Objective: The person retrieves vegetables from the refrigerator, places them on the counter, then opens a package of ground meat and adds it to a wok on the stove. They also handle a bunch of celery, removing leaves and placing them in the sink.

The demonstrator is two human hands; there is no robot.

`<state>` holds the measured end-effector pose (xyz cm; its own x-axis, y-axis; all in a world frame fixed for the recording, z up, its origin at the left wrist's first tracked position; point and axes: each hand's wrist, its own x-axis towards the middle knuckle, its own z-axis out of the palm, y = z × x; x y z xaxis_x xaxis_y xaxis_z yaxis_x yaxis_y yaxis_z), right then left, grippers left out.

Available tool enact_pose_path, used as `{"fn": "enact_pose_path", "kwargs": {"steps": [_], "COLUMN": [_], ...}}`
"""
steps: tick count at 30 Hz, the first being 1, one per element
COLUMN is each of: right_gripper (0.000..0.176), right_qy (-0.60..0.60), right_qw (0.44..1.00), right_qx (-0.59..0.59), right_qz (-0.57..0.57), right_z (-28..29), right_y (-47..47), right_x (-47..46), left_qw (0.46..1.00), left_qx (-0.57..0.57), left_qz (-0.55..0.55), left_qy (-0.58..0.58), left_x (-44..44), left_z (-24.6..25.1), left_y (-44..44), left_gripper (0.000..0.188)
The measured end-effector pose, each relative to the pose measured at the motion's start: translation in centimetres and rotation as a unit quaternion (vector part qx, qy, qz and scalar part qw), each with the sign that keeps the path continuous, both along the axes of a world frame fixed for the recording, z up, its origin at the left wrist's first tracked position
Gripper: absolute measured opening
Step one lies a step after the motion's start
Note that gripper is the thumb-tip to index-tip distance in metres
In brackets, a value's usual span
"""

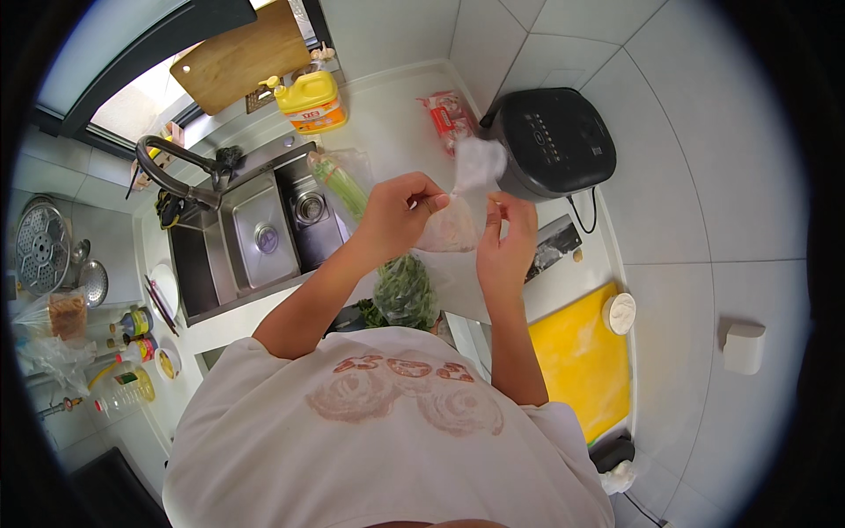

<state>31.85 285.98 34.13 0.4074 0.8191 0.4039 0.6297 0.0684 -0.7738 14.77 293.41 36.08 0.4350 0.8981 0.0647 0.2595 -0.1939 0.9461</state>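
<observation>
A thin clear plastic bag [451,228] hangs between my hands above the white counter, with something pale inside. My left hand [404,210] pinches it near the neck between thumb and forefinger. Its bunched, blurred upper part [480,162] rises towards the rice cooker. My right hand [507,231] has thumb and forefinger close together at the bag's other side; whether they grip the plastic cannot be told. Behind my left hand lie bagged green stalks [341,185], and below it a bag of leafy greens [405,290]. A flour-dusted cleaver [554,245] rests to the right of my right hand.
A black rice cooker [554,142] stands at the back right, beside a red packet [449,119]. Left is a steel double sink [264,231] with a yellow detergent jug [313,102] behind it. A yellow board [581,363] and a bowl of white powder [619,313] lie right.
</observation>
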Motion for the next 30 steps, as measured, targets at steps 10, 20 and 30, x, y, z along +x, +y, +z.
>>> {"fn": "enact_pose_path", "kwargs": {"steps": [10, 20, 30], "right_gripper": [0.018, 0.016, 0.028], "right_qy": [0.208, 0.160, -0.090], "right_qw": [0.958, 0.980, 0.991], "right_qx": [-0.156, -0.119, -0.072], "right_qz": [0.123, 0.003, -0.070], "right_z": [-4.3, -6.0, -7.2], "right_y": [0.3, 0.1, -1.5], "right_x": [-0.2, -3.0, -3.2], "left_qw": [0.985, 0.982, 0.977], "left_qx": [-0.159, -0.105, 0.167], "left_qz": [-0.054, -0.051, 0.004], "left_qy": [-0.033, 0.150, 0.131], "left_x": [-0.3, -1.5, -1.6], "left_z": [-3.9, -4.8, -8.2], "left_y": [0.6, -0.2, -1.0], "left_gripper": [0.018, 0.020, 0.019]}}
